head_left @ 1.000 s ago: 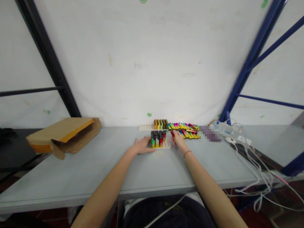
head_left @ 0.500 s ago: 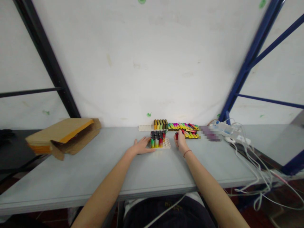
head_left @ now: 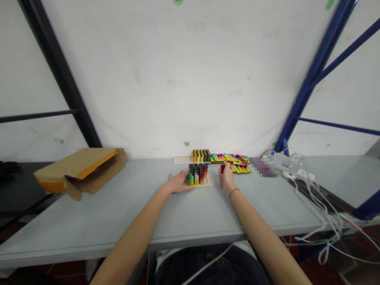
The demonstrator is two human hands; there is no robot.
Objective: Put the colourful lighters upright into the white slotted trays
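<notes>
A white tray (head_left: 209, 180) with round holes stands on the table in front of me. Its left part is filled with several upright lighters (head_left: 196, 176), black-topped, in green, yellow and red; holes at its right end show bare. My left hand (head_left: 178, 183) lies flat against the tray's left end, fingers and thumb spread, thumb along the front edge. To the right of the tray, my right hand (head_left: 227, 178) is closed around a red lighter (head_left: 223, 168). Just behind that hand lie rows of colourful lighters (head_left: 241, 169), partly hidden by it.
Against the wall are a second white tray (head_left: 181, 160) and a block of yellow-to-dark lighters (head_left: 201, 156). A cardboard box (head_left: 80, 168) lies open at the left. White cables (head_left: 308, 198) and a power strip (head_left: 305, 174) clutter the right side, near a blue post (head_left: 308, 91).
My right hand has tilted the red lighter slightly more upright, moving very little. My left hand stays at the tray.
</notes>
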